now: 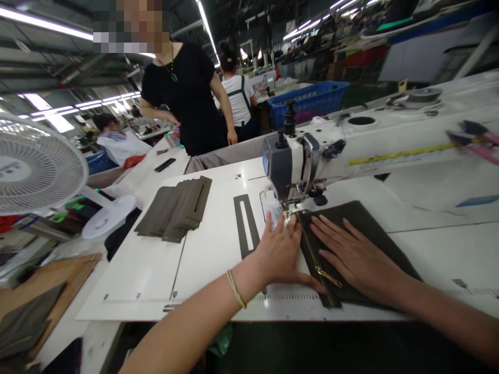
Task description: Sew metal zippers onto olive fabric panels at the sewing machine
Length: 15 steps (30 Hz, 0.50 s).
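An olive-green fabric panel (pixel 384 244) with a brass zipper (pixel 312 246) along its left edge lies on the sewing machine's white bed. The panel's far left corner reaches the needle area of the sewing machine (pixel 288 166). My left hand (pixel 280 246) spreads its fingers beside the needle area, its thumb stretched across to the zipper tape. Flat on the panel, just right of the zipper, rests my right hand (pixel 354 254) with fingers extended. A gold zipper pull (pixel 329 277) lies between the two hands. Left of them is a dark frame-shaped piece with a long slot (pixel 238 228).
A fanned stack of olive pieces (pixel 173 208) lies on the table's left. A white fan (pixel 42 166) stands farther left. Pink-handled cutters (pixel 473 137) rest by the machine arm. A person in black (pixel 187 93) stands behind the table, near a blue basket (pixel 307 101).
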Each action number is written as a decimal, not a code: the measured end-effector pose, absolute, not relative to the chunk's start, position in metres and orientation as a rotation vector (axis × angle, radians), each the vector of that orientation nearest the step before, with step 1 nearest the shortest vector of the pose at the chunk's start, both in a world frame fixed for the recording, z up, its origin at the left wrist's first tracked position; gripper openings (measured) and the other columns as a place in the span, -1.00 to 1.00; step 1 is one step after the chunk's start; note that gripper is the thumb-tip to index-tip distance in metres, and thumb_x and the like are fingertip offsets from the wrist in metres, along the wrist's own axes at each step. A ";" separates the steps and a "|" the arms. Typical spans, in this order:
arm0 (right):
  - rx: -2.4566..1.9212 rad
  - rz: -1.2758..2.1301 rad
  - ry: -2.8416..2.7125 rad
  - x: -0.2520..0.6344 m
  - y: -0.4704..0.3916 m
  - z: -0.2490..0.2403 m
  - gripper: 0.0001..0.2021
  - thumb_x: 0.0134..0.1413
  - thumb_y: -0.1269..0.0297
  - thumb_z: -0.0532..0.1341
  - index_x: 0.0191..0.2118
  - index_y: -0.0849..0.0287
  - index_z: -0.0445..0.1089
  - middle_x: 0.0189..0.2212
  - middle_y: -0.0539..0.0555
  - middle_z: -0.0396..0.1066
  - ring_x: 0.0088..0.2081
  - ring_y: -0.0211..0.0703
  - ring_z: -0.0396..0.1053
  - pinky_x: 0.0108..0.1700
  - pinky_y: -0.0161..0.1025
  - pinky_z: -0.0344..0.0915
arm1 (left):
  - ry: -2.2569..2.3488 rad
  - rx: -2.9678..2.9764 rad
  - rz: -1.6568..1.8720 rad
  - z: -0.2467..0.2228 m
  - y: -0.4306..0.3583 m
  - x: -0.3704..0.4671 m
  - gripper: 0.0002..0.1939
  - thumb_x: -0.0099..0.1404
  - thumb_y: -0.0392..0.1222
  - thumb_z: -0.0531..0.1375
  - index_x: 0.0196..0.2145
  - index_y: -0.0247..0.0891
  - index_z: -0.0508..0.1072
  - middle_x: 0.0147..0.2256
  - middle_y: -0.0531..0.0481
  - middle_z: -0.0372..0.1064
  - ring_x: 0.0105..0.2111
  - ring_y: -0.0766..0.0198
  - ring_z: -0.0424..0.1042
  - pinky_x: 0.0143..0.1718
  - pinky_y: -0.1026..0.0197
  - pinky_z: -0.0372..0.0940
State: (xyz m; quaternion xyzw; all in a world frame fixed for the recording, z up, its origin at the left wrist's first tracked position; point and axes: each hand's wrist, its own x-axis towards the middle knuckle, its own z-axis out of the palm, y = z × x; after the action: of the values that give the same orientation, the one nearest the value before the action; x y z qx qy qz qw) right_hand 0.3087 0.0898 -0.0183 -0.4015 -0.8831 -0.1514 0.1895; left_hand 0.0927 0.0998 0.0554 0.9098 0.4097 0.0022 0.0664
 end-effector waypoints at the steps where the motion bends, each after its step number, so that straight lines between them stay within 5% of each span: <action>1: -1.138 -0.421 -2.486 0.310 0.090 -0.024 -0.48 0.34 0.19 -0.16 0.32 0.28 0.03 0.28 0.17 0.13 0.31 -0.05 0.00 0.25 0.10 0.02 | 1.266 2.714 0.044 0.056 0.099 0.082 0.25 0.02 0.55 0.13 0.33 -0.50 -0.09 0.34 -0.44 -0.23 0.36 -0.23 -0.32 0.30 -0.33 -0.45; 4: -1.098 -0.442 -2.470 0.314 0.093 -0.030 -0.49 0.34 0.16 -0.14 0.28 0.32 0.12 0.27 0.17 0.14 0.29 -0.02 0.05 0.22 0.10 0.05 | 1.508 2.555 0.083 0.059 0.079 0.043 0.32 -0.01 0.56 0.14 0.35 -0.49 -0.21 0.35 -0.48 -0.38 0.36 -0.24 -0.43 0.28 -0.38 -0.42; 8: -1.048 -0.419 -2.427 0.313 0.103 -0.024 -0.54 0.33 0.16 -0.11 0.15 0.28 0.31 0.15 0.17 0.33 0.16 0.02 0.25 0.11 0.07 0.16 | 1.367 2.568 0.016 0.049 0.013 0.010 0.27 0.04 0.45 0.21 0.36 -0.49 -0.23 0.35 -0.50 -0.35 0.35 -0.28 -0.30 0.27 -0.39 -0.25; 11: -1.068 -0.372 -2.393 0.308 0.107 -0.022 -0.55 0.31 0.16 -0.08 0.11 0.28 0.35 0.07 0.20 0.39 0.06 0.06 0.34 0.01 0.06 0.23 | 1.232 2.719 0.113 0.033 -0.027 0.011 -0.15 0.27 -0.01 0.21 0.34 -0.42 -0.08 0.31 -0.42 -0.05 0.30 -0.18 -0.02 0.24 -0.24 0.03; 15: -1.041 -0.349 -2.402 0.304 0.110 -0.027 -0.55 0.31 0.21 -0.09 0.17 0.24 0.30 0.16 0.19 0.31 0.15 0.04 0.26 0.11 0.06 0.19 | 1.285 2.741 0.367 0.024 -0.032 0.018 -0.35 0.15 -0.34 0.17 0.22 -0.31 0.21 0.27 -0.38 0.05 0.24 -0.21 0.11 0.15 -0.30 0.15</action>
State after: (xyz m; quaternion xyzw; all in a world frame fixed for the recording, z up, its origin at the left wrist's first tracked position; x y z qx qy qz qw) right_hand 0.3044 0.1097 -0.0268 -0.3818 -0.8812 -0.1282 0.2475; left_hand 0.0177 -0.0319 0.0237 0.8979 0.4209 0.1203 0.0461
